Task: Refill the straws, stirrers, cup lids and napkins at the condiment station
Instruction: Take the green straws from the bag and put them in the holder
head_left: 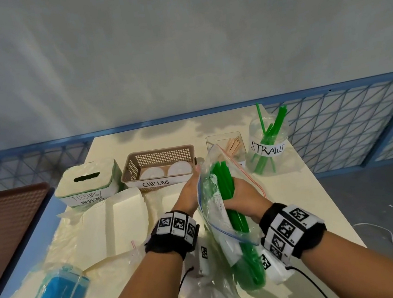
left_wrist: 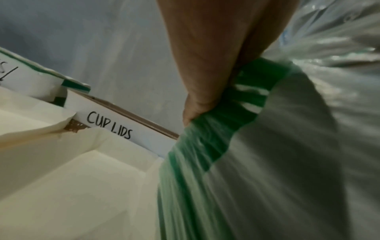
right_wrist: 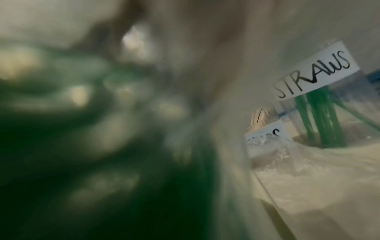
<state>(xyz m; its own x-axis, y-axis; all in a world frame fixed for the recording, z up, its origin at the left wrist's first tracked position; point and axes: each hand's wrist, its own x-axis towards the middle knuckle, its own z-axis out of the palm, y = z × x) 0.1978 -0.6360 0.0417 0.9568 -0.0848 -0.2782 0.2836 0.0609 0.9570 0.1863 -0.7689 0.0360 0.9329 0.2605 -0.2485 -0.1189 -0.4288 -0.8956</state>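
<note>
Straw bundle (head_left: pixel 227 190): green, gripped mid-length inside the clear zip bag (head_left: pixel 215 212), near centre of the table (head_left: pixel 299 197); lower ends sit deep in the bag

Right hand (head_left: pixel 241 193): fingers curled round the bundle, wrist turned inward; its wrist view is too blurred to add detail

Left hand (head_left: pixel 188 188): left of the bag mouth, fingers stretched upward along the plastic while the thumb (left_wrist: pixel 197 104) pins a fold of bag over the straws; a pinch, not a fist

Step in hand: drawing the straws out, as I judge it; best to keep the mouth held wide, pull along the bundle's length so no straw snags the zip, and hold all of them level

Destination: jar labelled STRAWS (head_left: pixel 268 148), far right, a few green straws leaning in it; stirrer holder (head_left: pixel 225 147) just left of it

Farther left: basket marked CUP LIDS (head_left: pixel 158 167) with two lids showing; tissue box (head_left: pixel 87 183) beyond an open paper carton (head_left: pixel 114 222)
</note>
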